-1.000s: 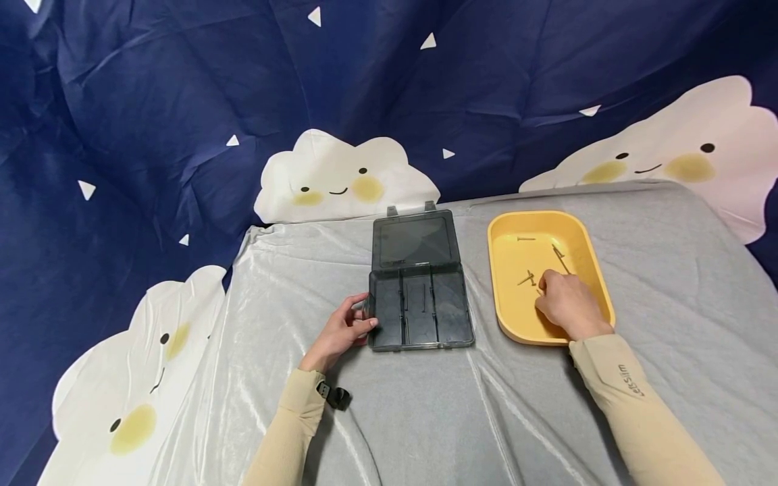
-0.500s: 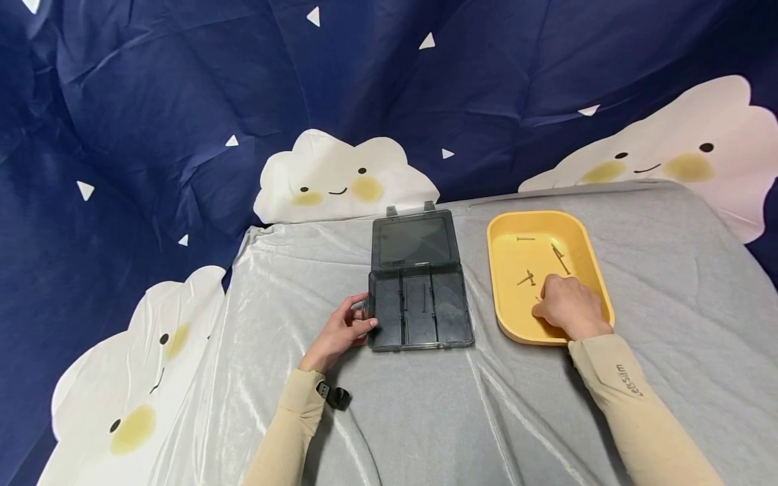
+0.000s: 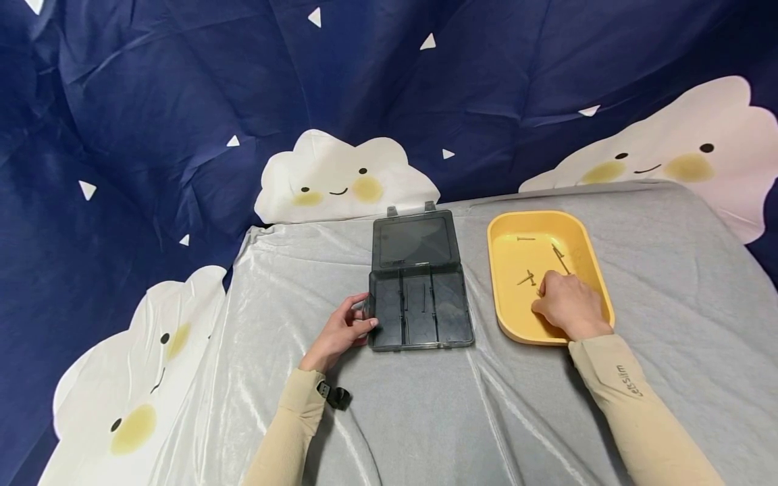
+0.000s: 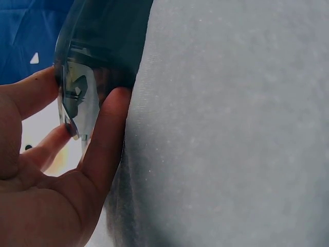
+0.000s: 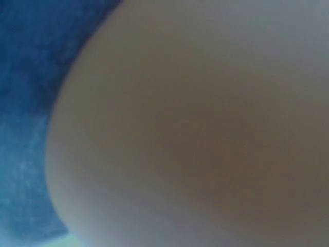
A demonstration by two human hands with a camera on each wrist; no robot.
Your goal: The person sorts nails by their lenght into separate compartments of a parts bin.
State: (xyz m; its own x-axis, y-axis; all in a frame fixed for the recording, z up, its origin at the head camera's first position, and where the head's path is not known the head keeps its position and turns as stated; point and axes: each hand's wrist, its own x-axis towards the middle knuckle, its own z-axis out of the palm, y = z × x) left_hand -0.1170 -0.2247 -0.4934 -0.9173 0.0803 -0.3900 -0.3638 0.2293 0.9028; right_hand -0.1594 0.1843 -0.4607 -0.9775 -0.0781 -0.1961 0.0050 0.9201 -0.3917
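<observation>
My left hand [image 3: 342, 332] grips the left side of a dark see-through compartment box [image 3: 450, 317], thumb by its near corner. In the left wrist view, thumb and fingers [image 4: 110, 128] lie on either side of the box's edge [image 4: 108, 36]. The lid [image 3: 416, 240] is folded back; long thin screws [image 3: 423, 298] lie in the middle compartment. My right hand [image 3: 570, 304] is down inside a yellow tray [image 3: 507, 317], fingers curled, pinching a small screw [image 3: 539, 293] whose tip barely shows. Only blurred skin fills most of the right wrist view.
More screws lie in the tray: one at the back [image 3: 526, 238], a crossed pair [image 3: 529, 278] left of the hand, others on the right [image 3: 560, 259]. Grey cloth [image 3: 425, 405] covers the table. A blue cloud-print curtain [image 3: 377, 67] hangs behind.
My right hand shifts slightly within the tray, and the small screw tip at its fingertips moves a little towards me, then back. The left hand and the box stay put.
</observation>
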